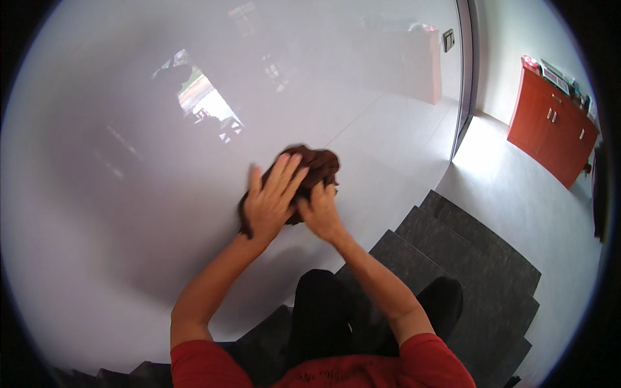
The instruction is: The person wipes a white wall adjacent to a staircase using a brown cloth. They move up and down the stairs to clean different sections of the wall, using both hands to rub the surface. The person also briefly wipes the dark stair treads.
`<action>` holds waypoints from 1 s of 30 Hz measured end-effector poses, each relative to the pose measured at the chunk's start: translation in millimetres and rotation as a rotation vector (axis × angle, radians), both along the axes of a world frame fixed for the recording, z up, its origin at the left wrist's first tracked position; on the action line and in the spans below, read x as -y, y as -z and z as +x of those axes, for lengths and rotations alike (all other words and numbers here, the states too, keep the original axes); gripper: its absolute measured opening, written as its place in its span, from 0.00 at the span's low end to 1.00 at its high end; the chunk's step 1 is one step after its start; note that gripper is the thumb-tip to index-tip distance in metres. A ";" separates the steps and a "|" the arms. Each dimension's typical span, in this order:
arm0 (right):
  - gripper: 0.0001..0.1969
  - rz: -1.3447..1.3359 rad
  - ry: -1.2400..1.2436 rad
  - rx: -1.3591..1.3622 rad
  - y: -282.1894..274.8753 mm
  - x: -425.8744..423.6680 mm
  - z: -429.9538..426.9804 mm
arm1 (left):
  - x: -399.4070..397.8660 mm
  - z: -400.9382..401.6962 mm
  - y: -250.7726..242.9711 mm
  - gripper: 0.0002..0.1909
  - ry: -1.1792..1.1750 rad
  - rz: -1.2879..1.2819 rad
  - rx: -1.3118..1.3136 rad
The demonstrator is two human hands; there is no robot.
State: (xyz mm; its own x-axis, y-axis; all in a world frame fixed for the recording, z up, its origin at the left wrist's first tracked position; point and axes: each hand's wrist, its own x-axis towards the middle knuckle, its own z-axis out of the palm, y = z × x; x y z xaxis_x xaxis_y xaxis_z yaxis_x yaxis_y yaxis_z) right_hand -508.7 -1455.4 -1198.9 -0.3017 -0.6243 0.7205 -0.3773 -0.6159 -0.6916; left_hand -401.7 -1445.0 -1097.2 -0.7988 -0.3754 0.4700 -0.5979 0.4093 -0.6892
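A crumpled dark brown cloth point(320, 165) is pressed against a glossy white tiled wall point(145, 208). My left hand point(268, 206) lies nearly flat over the cloth's left part, fingers extended, holding it to the wall. Bent fingers of my right hand point(320, 213) grip the lower right of the bundle. The two hands are close together, and part of the cloth is hidden beneath them. A loose fold of cloth hangs at the left wrist.
Dark grey stairs point(465, 271) run beside the wall, below my black-clad knees point(320, 296). At the right stands a reddish-brown cabinet point(548, 121) with items on top. A wall switch point(448, 40) sits near a dark door frame point(466, 72). The wall carries bright reflections.
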 end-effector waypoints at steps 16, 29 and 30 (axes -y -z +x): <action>0.20 -0.207 -0.099 -0.291 -16.5 -36.3 21.1 | -36.5 45.3 30.8 0.35 -0.318 -0.071 -0.201; 0.34 0.554 -0.219 0.608 118.2 11.7 -47.7 | 64.5 -107.0 102.9 0.31 -0.122 0.160 0.639; 0.34 0.574 -0.287 0.748 126.4 3.2 -39.0 | 69.1 -102.3 122.9 0.32 -0.111 0.160 0.700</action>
